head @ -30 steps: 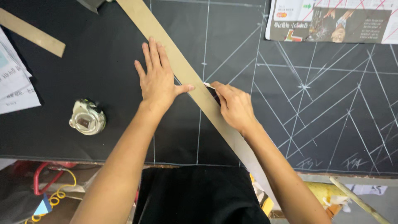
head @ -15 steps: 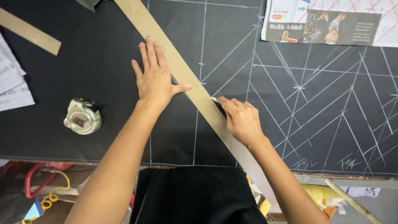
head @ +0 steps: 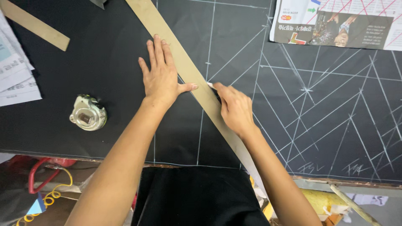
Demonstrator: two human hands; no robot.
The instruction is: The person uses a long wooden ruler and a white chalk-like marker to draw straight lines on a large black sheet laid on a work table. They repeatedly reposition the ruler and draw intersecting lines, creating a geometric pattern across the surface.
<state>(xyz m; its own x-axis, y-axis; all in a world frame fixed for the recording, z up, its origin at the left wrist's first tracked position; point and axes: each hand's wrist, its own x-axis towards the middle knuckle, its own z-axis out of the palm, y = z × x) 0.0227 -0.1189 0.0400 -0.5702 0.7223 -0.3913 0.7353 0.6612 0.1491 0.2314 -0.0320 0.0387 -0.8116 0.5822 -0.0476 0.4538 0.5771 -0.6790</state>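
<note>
A long tan ruler [head: 184, 67] lies diagonally across black cloth [head: 104, 62] marked with white chalk lines. My left hand [head: 161, 77] presses flat on the cloth and the ruler's left edge, fingers spread. My right hand [head: 234, 109] rests on the ruler and pinches a small white piece of chalk [head: 210, 85], its tip at the ruler's right edge. The ruler's lower part runs under my right forearm.
A round metal weight [head: 88, 113] sits on the cloth at the left. A second tan strip [head: 33, 25] lies at top left beside paper sheets [head: 14, 71]. A newspaper sheet [head: 335, 25] lies at top right. The table edge [head: 335, 180] runs along the bottom.
My right hand has slid up along the ruler's edge with the chalk, then back near its first spot. My left hand stays pressed in place.
</note>
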